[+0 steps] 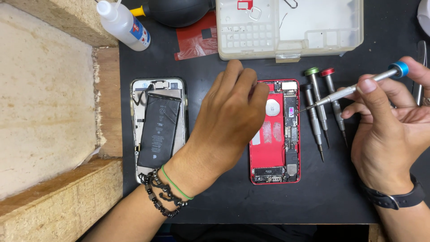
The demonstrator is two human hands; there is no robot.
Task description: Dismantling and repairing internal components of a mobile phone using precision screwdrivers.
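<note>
While the red phone shell lies open at the middle of the dark surface point(233, 197), the work reads as screw-level disassembly of its board.

Step in hand: the screwdriver tip rests on the board of the red phone shell point(274, 172) — loosening or seating a small screw, as I judge it.
Right hand: the right hand point(389, 130) pinches the blue-capped screwdriver point(354, 89) between thumb and fingers, shaft slanting down toward 8 o'clock.
Left hand: the left hand point(233, 112) lies palm down, fingers curled over the shell's left edge, steadying it; it grips nothing that I can see.
Spare drivers: three spare screwdrivers point(320, 107) lie just beside the shell at its 3 o'clock.
Other phone: a second phone with black battery point(157, 130) lies at 9 o'clock, apart from both hands.
Parts tray: a pale parts tray point(322, 40) sits at 12 o'clock.
Next move calls for: a steady shell, tip held square in the screw head — light turning, since the screw is tiny.
</note>
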